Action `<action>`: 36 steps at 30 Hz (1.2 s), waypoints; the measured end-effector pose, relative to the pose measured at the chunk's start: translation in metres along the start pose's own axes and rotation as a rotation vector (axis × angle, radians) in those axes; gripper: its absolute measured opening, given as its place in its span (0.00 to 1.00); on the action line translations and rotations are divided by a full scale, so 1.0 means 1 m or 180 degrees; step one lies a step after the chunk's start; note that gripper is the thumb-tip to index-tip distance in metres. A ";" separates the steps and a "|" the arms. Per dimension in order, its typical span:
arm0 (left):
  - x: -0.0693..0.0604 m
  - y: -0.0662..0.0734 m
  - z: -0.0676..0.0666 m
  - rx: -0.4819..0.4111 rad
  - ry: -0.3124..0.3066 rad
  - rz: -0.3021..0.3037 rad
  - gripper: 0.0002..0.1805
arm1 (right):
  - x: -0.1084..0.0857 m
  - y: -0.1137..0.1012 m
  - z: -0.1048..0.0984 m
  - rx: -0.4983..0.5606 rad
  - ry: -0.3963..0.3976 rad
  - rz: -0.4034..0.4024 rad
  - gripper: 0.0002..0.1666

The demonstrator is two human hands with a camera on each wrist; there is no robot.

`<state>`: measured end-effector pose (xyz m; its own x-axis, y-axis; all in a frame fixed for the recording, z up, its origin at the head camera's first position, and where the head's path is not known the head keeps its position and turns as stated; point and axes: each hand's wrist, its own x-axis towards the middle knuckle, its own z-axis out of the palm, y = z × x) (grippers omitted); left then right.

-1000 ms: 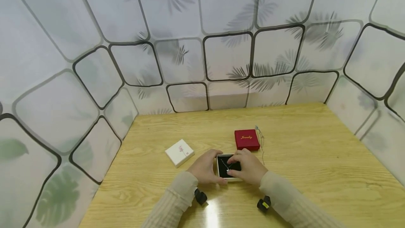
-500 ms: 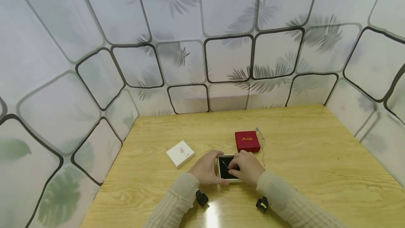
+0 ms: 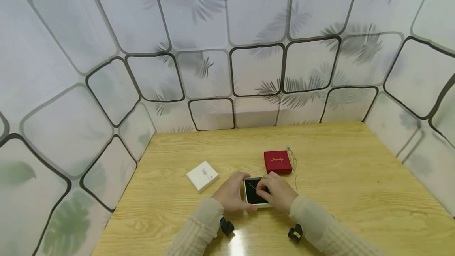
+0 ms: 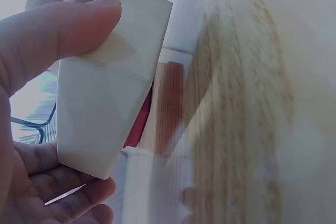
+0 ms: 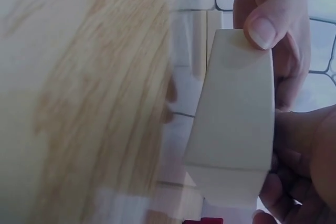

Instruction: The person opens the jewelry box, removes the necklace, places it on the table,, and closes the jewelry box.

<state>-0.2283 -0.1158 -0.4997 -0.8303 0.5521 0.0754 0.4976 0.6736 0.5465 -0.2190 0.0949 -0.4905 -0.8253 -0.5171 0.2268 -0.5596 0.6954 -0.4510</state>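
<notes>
In the head view my left hand [image 3: 232, 194] grips the left side of a small white jewelry box [image 3: 264, 206], thumb on the near wall and fingers on the far one. The left wrist view shows that thumb pressed on the box's outer wall [image 4: 94, 114]. Inside lies a black insert [image 3: 253, 198] with a thin silver necklace [image 3: 251, 186] on it. My right hand [image 3: 279, 193] reaches over the box's right part, its thumb and fingertips pinching the necklace low on its chain. Those fingers hide the pendant. The right wrist view sees only the box's side [image 5: 231, 108].
A white lid [image 3: 203, 176] with a pink flower print lies to the left on the wooden table [image 3: 355, 185]. Behind the right hand stands a red jewelry box [image 3: 278, 162], with a thin chain [image 3: 294, 167] along its right side. Patterned cloth [image 3: 256, 70] surrounds the table.
The right fingertips have closed over the pendant, which showed on the black insert a second ago. The left hand keeps its grip on the box. The head view has tilted slightly up.
</notes>
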 end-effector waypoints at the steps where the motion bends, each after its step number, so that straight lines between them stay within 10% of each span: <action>1: 0.000 0.000 0.000 -0.0001 -0.0002 0.0000 0.55 | 0.000 0.000 -0.001 0.0015 -0.0004 0.0005 0.07; 36: 0.006 0.005 0.009 0.0146 -0.0200 -0.0100 0.54 | -0.002 0.016 -0.012 0.0441 -0.0088 -0.0053 0.06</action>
<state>-0.2287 -0.1049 -0.5037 -0.8290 0.5592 0.0054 0.4836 0.7121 0.5089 -0.2274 0.1127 -0.4880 -0.8127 -0.5427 0.2123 -0.5557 0.6120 -0.5627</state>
